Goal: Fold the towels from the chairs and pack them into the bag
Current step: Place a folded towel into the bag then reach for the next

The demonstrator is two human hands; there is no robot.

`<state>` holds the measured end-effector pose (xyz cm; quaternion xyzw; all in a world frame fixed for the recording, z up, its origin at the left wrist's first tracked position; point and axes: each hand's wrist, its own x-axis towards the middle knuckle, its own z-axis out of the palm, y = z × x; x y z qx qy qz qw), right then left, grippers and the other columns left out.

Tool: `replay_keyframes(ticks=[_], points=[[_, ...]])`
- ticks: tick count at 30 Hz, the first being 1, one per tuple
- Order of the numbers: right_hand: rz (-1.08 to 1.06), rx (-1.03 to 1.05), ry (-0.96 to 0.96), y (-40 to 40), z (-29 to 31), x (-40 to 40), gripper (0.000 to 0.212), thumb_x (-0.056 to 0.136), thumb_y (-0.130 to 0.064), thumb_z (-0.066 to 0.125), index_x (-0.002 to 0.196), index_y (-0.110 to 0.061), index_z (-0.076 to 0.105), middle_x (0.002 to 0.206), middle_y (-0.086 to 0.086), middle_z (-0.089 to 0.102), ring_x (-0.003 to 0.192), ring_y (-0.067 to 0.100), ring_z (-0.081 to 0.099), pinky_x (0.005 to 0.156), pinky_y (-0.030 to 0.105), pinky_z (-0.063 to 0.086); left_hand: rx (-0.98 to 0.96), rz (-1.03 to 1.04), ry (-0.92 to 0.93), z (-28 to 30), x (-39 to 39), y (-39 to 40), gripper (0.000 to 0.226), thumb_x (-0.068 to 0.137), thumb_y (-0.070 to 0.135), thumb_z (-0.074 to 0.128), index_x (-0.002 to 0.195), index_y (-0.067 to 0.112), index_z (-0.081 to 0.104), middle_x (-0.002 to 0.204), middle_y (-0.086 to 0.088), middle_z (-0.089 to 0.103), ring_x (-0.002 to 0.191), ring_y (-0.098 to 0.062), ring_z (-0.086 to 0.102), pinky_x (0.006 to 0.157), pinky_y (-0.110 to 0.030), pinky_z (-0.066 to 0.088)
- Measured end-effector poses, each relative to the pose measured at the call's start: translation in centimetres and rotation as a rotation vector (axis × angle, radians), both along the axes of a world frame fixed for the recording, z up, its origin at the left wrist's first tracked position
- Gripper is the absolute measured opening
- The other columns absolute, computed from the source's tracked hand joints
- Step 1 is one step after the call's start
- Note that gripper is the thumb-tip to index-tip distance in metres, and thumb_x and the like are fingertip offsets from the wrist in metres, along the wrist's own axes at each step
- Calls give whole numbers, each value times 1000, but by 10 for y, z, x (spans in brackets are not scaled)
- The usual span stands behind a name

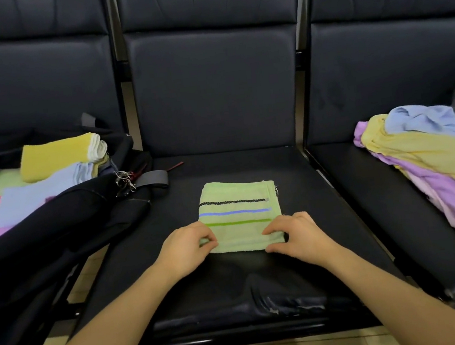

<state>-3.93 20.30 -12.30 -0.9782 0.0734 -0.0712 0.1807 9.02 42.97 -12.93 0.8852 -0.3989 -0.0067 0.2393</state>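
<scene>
Folding under way, mid-seat.
Green towel [240, 216] pinched at near corners by left hand [185, 247] and right hand [295, 235]; folded towels in bag [63, 218] leftward, unfolded pile [430, 153] rightward.

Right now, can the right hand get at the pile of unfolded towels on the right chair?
Probably yes. The right hand pinches the green towel on the middle seat, so it must let go first. The pile of unfolded towels lies open on the next seat, with nothing between.
</scene>
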Motion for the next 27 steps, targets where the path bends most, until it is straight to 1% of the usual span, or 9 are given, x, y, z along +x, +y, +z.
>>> replay_keyframes(ticks=[4,6,9,12,14,18,20,25,27], points=[[-27,15,-21,-3,-5,2,19,83,-44,67,102,-40,64,105,-26,58,108,11,43,94,11,12,68,-42,-55,-1,4,1,30,86,51,57,102,28,68,107,18,61,101,-4,58,90,-22,36],[14,-32,-50,0,-3,2,13,88,-39,64,99,-34,66,104,-22,60,103,4,48,97,15,9,106,-48,-66,-1,2,0,56,75,71,42,105,31,66,111,20,59,105,-1,54,88,-20,27],[17,-83,-113,3,2,3,14,93,-31,59,101,-25,68,100,-17,60,93,2,52,104,26,7,116,-36,-38,2,4,-1,65,68,78,38,107,32,63,107,23,56,103,-2,52,89,-20,26],[-17,2,-188,4,9,6,9,94,-23,58,96,-21,67,90,-18,57,86,0,51,105,24,5,93,16,30,7,9,-4,46,78,64,59,108,29,60,101,21,50,85,-5,47,87,-23,32],[-44,72,-192,4,12,10,8,95,-22,57,89,-24,63,85,-21,54,87,0,49,106,26,8,73,36,48,7,8,-7,43,79,56,66,109,27,59,101,21,49,86,-5,47,87,-24,33],[-138,338,-189,-6,17,12,20,90,-24,63,77,-39,58,82,-23,61,98,17,48,103,34,31,-79,85,144,-5,8,-9,33,78,38,74,105,24,60,100,16,58,97,-10,57,92,-30,43],[-160,410,-183,-9,18,11,20,89,-24,64,77,-39,60,83,-22,62,94,14,49,102,39,36,-180,111,211,-7,10,-9,21,80,32,72,98,26,63,95,12,65,92,-13,61,87,-36,49],[-168,312,-21,-9,10,4,10,90,-32,63,97,-36,58,92,-24,52,110,20,34,103,30,30,-277,125,256,0,9,-14,20,89,21,64,106,26,56,92,2,65,82,-17,59,77,-32,49],[-172,286,88,-8,6,-1,37,84,-38,70,116,-34,54,100,-26,48,111,18,26,99,26,27,-258,96,286,3,8,-15,32,90,21,62,116,27,46,92,-5,64,81,-20,59,73,-30,47]])
